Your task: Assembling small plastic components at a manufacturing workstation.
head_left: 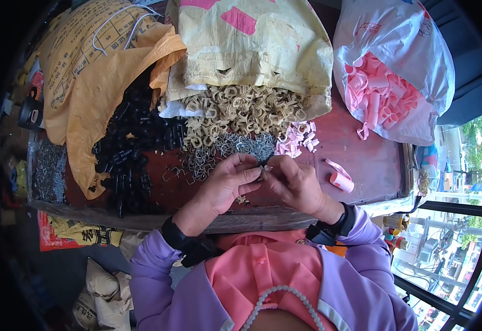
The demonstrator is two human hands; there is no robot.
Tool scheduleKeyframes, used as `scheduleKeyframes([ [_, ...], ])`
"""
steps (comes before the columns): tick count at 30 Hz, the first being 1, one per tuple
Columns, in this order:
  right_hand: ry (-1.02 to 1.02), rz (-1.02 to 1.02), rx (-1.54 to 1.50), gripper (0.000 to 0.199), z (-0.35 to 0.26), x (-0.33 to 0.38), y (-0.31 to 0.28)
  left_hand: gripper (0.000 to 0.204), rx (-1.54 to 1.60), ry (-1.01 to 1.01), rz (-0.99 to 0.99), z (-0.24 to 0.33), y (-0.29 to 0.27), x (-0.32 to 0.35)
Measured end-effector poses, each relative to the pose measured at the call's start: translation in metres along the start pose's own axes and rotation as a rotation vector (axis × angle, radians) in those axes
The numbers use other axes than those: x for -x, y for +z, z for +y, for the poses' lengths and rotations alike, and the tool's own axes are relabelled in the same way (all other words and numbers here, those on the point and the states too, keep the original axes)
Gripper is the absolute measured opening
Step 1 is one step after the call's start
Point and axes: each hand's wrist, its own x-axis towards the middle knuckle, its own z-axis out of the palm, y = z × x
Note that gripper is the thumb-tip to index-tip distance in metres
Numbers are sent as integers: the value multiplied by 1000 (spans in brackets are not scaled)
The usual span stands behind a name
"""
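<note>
My left hand (228, 184) and my right hand (295, 185) meet above the near middle of the table. Both pinch at a tiny dark and pale piece (263, 170), mostly covered by the fingertips, so its kind cannot be made out. Just beyond the fingers lie bent metal clips (246, 145) in a loose heap. Behind them, beige plastic clips (246, 110) spill from a yellowish woven sack (252, 55). Small pale pink clips (296, 139) sit close to my right hand. Black plastic parts (128, 149) are piled to the left.
An orange-brown woven sack (86, 83) stands at the far left. At the far right, a white plastic bag (417, 49) holds pink curved pieces (381, 91). One pink tube piece (341, 181) lies on the dark red table (376, 160). More metal bits (50, 171) cover the table's left end.
</note>
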Motion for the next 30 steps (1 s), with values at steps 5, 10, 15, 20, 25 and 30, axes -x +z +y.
scheduleKeyframes([
  [5, 196, 44, -127, 13, -4, -2, 1, 24, -44, -9, 4, 2, 0, -1],
  [10, 16, 80, 51, 17, 14, -2, 1, 24, 36, -24, -19, -2, -6, -5],
  [15, 138, -28, 58, 19, 12, -2, -2, 24, 41, -12, -10, -1, -6, -7],
  [20, 209, -105, -228, 19, 21, -3, -5, 24, -54, -34, 32, -3, -5, -7],
  [25, 162, -74, -16, 14, 10, -4, -3, 25, -123, 13, 39, -5, -1, -6],
  [30, 124, 16, 65, 9, 7, -4, 5, 24, -125, 21, 53, -2, 1, -6],
])
